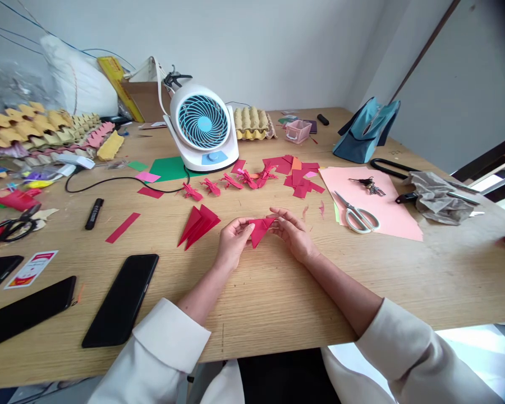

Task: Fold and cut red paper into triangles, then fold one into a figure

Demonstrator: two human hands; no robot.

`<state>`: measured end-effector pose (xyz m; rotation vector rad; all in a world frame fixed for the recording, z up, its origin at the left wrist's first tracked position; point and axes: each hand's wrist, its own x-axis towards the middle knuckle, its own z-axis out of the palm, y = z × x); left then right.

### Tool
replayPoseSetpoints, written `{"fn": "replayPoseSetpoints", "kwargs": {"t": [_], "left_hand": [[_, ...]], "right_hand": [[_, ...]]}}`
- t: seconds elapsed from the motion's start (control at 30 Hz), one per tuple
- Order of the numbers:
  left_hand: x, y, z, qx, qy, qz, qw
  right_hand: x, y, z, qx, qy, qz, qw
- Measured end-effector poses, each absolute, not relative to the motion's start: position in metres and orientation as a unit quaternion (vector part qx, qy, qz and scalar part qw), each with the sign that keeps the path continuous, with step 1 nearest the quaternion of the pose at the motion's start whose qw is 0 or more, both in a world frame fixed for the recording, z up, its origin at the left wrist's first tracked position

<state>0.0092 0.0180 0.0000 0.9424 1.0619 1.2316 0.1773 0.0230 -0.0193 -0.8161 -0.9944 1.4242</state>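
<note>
A folded red paper with a downward point is held just above the table, in front of me. My left hand pinches its left side between thumb and fingers. At its right corner are the fingertips of my right hand, closed on the edge with the index finger raised; part of that grip is hidden. Left of my hands lies a fanned stack of red folded paper triangles. Behind the hands stands a row of small red folded paper figures, with loose red paper pieces to their right.
A white fan stands at the back, its cable running left. Scissors and keys lie on pink paper at right. Phones, a black marker and a red strip lie left.
</note>
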Motion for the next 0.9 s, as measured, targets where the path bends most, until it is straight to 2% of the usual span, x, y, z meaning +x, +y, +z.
{"fn": "replayPoseSetpoints", "kwargs": {"t": [0.07, 0.27, 0.37, 0.77, 0.9], "left_hand": [[0.009, 0.019, -0.001, 0.390, 0.447, 0.543, 0.594], [0.008, 0.022, -0.003, 0.311, 0.375, 0.598, 0.637], [0.010, 0.021, -0.003, 0.295, 0.351, 0.607, 0.649], [0.011, 0.016, -0.002, 0.352, 0.372, 0.571, 0.642], [0.013, 0.015, -0.001, 0.337, 0.382, 0.550, 0.662]], "right_hand": [[0.175, 0.022, -0.018, -0.370, -0.426, 0.608, 0.558], [0.163, 0.012, -0.012, -0.427, -0.577, 0.530, 0.451], [0.157, 0.007, -0.013, -0.425, -0.598, 0.523, 0.435], [0.162, 0.014, -0.022, -0.457, -0.555, 0.453, 0.527], [0.162, 0.014, -0.014, -0.423, -0.516, 0.481, 0.569]]}}
